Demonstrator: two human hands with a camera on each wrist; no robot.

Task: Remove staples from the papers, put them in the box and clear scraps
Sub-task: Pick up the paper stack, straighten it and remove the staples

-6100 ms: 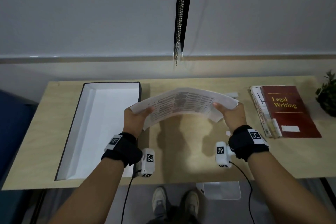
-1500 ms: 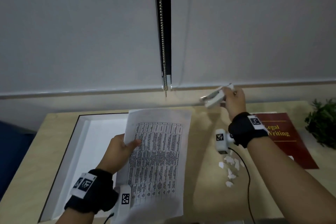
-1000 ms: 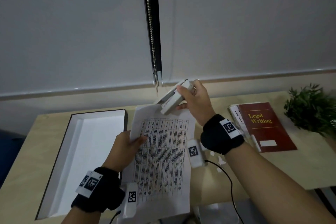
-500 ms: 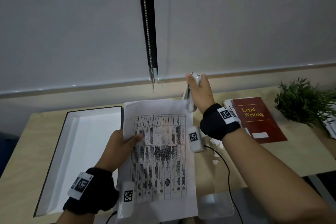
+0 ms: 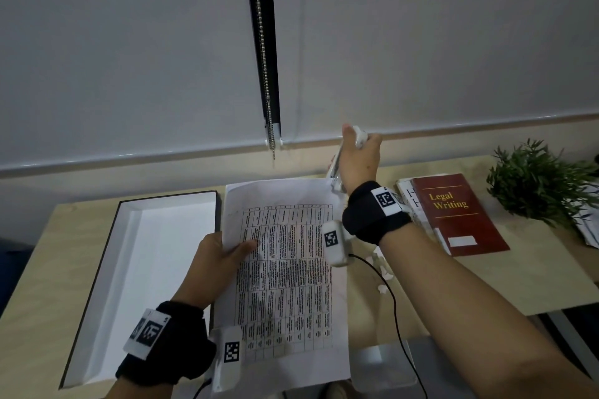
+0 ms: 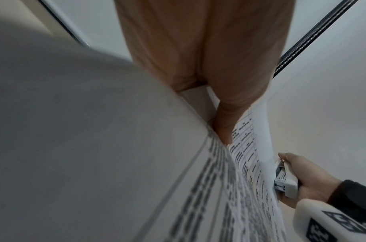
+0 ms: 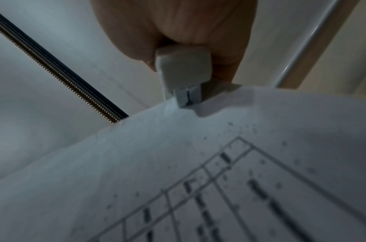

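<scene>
A sheaf of printed papers [image 5: 285,272] with a table of text is held up over the desk. My left hand [image 5: 220,256] pinches its left edge, thumb on top. My right hand [image 5: 358,155] grips a white stapler [image 5: 335,172] upright, nose down at the papers' top right corner. In the right wrist view the stapler [image 7: 184,77] touches the paper's edge [image 7: 198,147]. The left wrist view shows the stapler [image 6: 285,181] beside the papers [image 6: 250,163]. An open white box [image 5: 146,269] with dark outer walls lies to the left. White paper scraps [image 5: 382,269] lie under my right forearm.
A red book titled Legal Writing [image 5: 453,214] lies on other books at the right. A green plant [image 5: 538,181] stands at the far right. A beaded blind cord [image 5: 265,74] hangs at the back. The wooden desk [image 5: 525,275] runs under everything.
My right hand fetched the stapler from the back of the desk and brought it to the papers' top right corner, turning it nose down. My left hand kept hold of the papers.
</scene>
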